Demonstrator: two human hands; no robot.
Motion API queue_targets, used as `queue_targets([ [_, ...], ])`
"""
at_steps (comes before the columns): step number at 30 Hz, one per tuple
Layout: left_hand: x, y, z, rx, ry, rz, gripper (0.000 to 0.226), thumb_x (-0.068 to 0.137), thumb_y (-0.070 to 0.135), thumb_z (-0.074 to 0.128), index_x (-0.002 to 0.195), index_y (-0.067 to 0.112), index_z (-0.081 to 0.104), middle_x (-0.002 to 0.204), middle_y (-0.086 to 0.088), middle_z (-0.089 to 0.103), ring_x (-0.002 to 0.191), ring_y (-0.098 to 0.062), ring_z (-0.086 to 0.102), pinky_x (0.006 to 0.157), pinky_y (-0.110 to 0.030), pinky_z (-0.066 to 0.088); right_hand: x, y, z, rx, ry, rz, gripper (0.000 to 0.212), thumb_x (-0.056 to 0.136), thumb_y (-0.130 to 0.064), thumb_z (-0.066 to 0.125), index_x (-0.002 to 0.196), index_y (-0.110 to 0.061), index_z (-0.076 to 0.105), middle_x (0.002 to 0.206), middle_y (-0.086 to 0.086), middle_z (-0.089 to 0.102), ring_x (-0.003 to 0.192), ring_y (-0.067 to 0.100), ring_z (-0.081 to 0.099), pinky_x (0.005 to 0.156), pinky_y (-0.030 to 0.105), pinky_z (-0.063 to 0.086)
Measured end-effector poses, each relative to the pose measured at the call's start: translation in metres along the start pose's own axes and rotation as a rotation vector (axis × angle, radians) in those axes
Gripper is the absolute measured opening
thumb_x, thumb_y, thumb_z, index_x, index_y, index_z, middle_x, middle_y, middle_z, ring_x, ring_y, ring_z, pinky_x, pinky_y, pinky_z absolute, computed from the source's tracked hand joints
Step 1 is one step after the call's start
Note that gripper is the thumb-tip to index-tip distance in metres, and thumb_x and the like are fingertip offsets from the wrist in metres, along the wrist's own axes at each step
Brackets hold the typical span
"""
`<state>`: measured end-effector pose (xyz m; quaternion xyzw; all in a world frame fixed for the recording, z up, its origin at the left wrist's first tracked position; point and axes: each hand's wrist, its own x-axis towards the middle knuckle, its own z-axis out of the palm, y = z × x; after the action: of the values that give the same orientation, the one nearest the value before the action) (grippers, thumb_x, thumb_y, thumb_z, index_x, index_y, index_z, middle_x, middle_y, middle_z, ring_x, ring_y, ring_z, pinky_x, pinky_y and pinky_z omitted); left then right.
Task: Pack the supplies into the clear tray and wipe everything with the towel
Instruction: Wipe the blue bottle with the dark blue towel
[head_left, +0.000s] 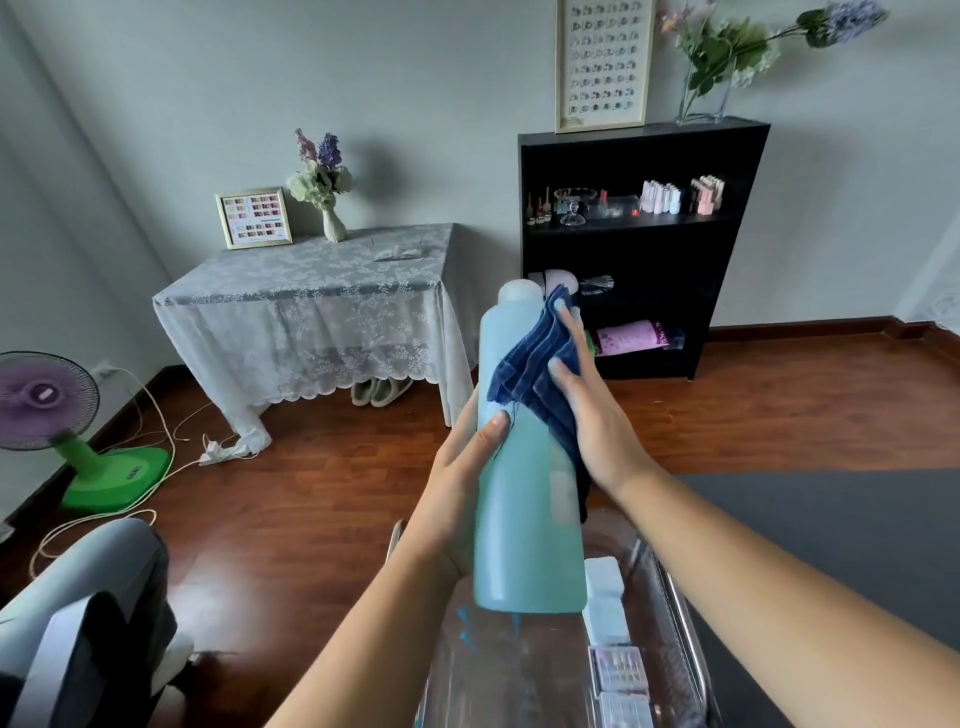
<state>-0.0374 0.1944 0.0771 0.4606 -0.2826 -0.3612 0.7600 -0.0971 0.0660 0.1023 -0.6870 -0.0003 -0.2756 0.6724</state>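
Translucent plastic, blue-green liquid inside: a tall bottle (524, 467) is held upright above the clear tray (680, 613) at near centre. The left hand (467, 467) is wrapped around its lower body; the right hand (587, 410) lies flat and mostly open, pressing a folded navy towel (540, 374) against the bottle's right side. Small boxes (605, 608) already sit along the tray's right wall. A one-handed hold could slip under the rubbing, dropping the bottle onto them. Its label is too blurred to read.
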Motion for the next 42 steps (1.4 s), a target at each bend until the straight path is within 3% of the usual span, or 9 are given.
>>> queue_targets([
  [3,0.007,0.014,-0.002,-0.048,0.093,0.001,0.054,0.083,0.038,0.061,0.134,0.023,0.05,0.135,-0.021,0.053,0.114,-0.039,0.056,0.098,-0.058,0.042,-0.031,0.005,0.014,0.253,-0.092,0.028,0.055,0.099,-0.023,0.04,0.149,-0.031,0.019,0.152,-0.011,0.035,0.133,0.001,0.04,0.099,0.016,0.041],
  [7,0.016,0.025,-0.01,0.196,0.132,0.097,0.041,0.096,0.03,0.05,0.136,0.039,0.046,0.136,-0.002,0.057,0.117,-0.022,0.06,0.096,-0.04,0.05,-0.062,0.009,0.025,-0.127,-0.015,-0.024,0.054,0.095,-0.038,0.044,0.141,-0.053,0.019,0.155,-0.031,0.001,0.142,-0.009,0.002,0.11,0.006,0.015],
  [13,0.016,0.009,-0.012,0.136,0.0,-0.087,0.051,0.094,0.04,0.043,0.144,0.035,0.034,0.146,0.005,0.046,0.122,-0.01,0.054,0.099,-0.031,0.046,-0.065,0.016,0.024,-0.49,-0.001,-0.139,0.052,0.098,-0.034,0.041,0.143,-0.045,0.016,0.153,-0.031,-0.014,0.142,0.002,-0.022,0.118,0.027,-0.006],
  [17,0.003,-0.007,0.0,0.118,-0.119,-0.14,0.048,0.093,0.038,0.05,0.134,0.013,0.051,0.108,-0.007,0.071,0.091,-0.021,0.069,0.074,-0.032,0.057,-0.015,-0.003,0.0,-0.486,0.038,-0.085,0.05,0.093,-0.035,0.045,0.137,-0.049,0.027,0.152,-0.031,-0.008,0.142,0.0,-0.019,0.115,0.028,-0.007],
  [20,0.01,0.0,0.007,0.03,0.019,-0.027,0.091,0.066,0.045,0.077,0.143,0.018,0.037,0.129,-0.012,0.06,0.105,-0.027,0.063,0.081,-0.038,0.053,0.014,-0.014,-0.007,-0.31,0.057,0.018,0.05,0.099,-0.019,0.044,0.142,-0.037,0.026,0.158,-0.015,-0.004,0.144,-0.001,-0.006,0.121,0.033,0.002],
  [25,0.012,0.006,-0.002,-0.058,-0.03,0.102,0.06,0.089,0.03,0.057,0.143,0.038,0.033,0.138,-0.013,0.053,0.114,-0.035,0.059,0.087,-0.048,0.053,-0.026,-0.003,0.009,0.057,-0.03,0.096,0.063,0.095,-0.039,0.044,0.149,-0.036,0.013,0.159,-0.011,0.015,0.144,0.004,0.018,0.12,0.039,0.017],
  [30,0.022,0.02,-0.017,-0.015,0.065,0.121,0.057,0.088,0.034,0.057,0.141,0.04,0.037,0.135,-0.013,0.055,0.109,-0.029,0.062,0.082,-0.042,0.055,-0.085,0.016,0.028,-0.224,-0.107,0.044,0.056,0.094,-0.053,0.036,0.139,-0.061,0.005,0.155,-0.03,-0.009,0.14,-0.012,-0.005,0.108,0.003,0.006],
  [35,0.022,0.004,-0.014,0.008,-0.03,0.063,0.052,0.094,0.023,0.051,0.142,0.036,0.036,0.141,-0.01,0.051,0.124,-0.032,0.053,0.1,-0.051,0.045,-0.039,0.012,0.017,-0.274,-0.006,0.05,0.055,0.099,-0.033,0.036,0.145,-0.042,0.007,0.155,-0.023,-0.01,0.138,-0.016,-0.007,0.106,-0.001,0.007],
  [42,0.019,-0.01,-0.011,0.056,-0.037,-0.012,0.054,0.091,0.016,0.054,0.141,0.032,0.04,0.134,-0.009,0.058,0.119,-0.03,0.058,0.096,-0.046,0.049,0.018,0.014,-0.005,-0.305,0.018,0.041,0.057,0.1,-0.019,0.039,0.149,-0.032,0.012,0.158,-0.015,0.004,0.141,-0.01,0.0,0.108,0.002,0.005],
])
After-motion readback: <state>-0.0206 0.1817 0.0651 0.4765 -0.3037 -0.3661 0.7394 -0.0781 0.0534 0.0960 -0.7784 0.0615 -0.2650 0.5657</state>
